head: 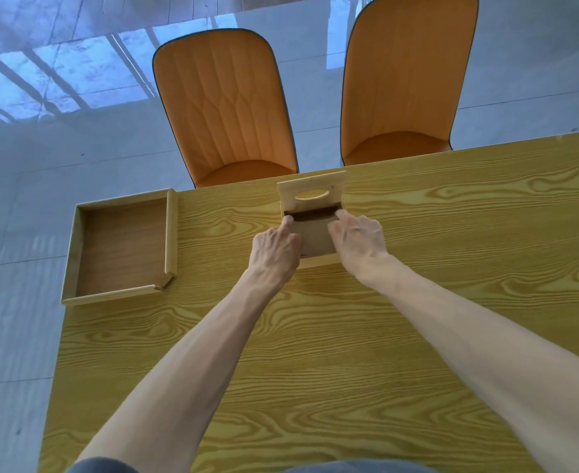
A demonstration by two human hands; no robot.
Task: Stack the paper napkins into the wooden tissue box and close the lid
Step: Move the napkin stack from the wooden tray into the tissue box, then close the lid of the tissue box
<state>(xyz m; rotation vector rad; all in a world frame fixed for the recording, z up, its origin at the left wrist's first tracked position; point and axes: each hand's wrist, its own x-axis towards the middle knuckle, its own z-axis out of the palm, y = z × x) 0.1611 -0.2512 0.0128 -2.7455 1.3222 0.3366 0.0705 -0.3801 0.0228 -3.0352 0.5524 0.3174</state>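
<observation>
Fingers of both hands press flat brown napkins into the box at mid-table, grasping nothing; stacking looks done, so the raised lid needs lowering next

Pale wooden tissue box at table's far edge, lid — oval-slotted — partly open

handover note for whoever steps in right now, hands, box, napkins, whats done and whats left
Left hand: on the wooden tissue box, index finger at the left end of the gap under the lid.
Right hand: same, at the right end.
Lid: slid part-way toward the chairs, oval slot showing.
Brown napkins: appear to be in the box.
Wooden tray, left on the table: nothing in it.
Done: napkins seem loaded.
Left: close the lid.
</observation>
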